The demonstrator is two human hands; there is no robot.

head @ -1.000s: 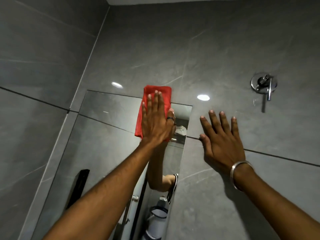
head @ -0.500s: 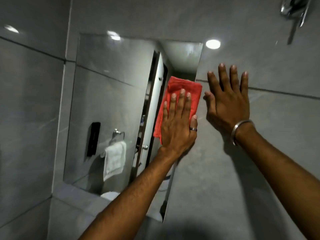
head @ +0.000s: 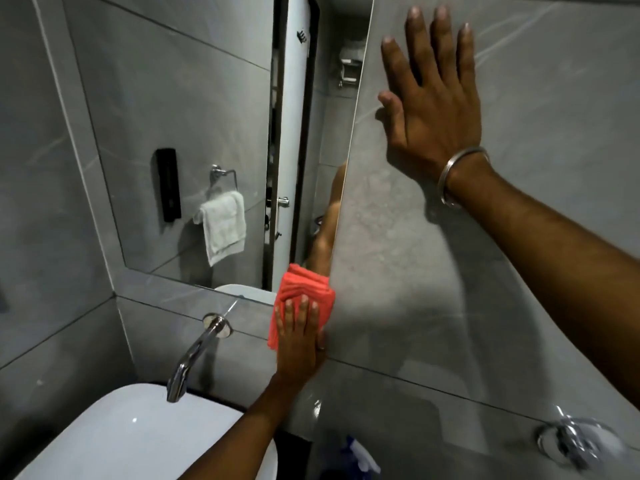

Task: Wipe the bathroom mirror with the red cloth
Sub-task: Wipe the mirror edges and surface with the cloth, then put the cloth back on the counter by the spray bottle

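The mirror [head: 180,109] is set into the grey tiled wall and reflects a white towel, a black dispenser and a door. My left hand [head: 300,337] presses the folded red cloth [head: 306,292] flat against the mirror's lower right corner, with its fingers spread over the cloth. The cloth overlaps the mirror's bottom edge and the tile below it. My right hand [head: 433,95] lies flat and open on the grey wall tile just right of the mirror's edge, a metal bangle on its wrist.
A chrome wall spout [head: 194,358] juts out below the mirror over a white basin [head: 138,434]. A chrome tap handle [head: 575,441] sits on the wall at lower right. A blue-and-white object [head: 360,455] lies blurred below my left arm.
My left hand has slid the red cloth down the mirror's right side from the top to the bottom corner. The view has tilted down, bringing the basin and spout into sight. My right hand stays on the wall.
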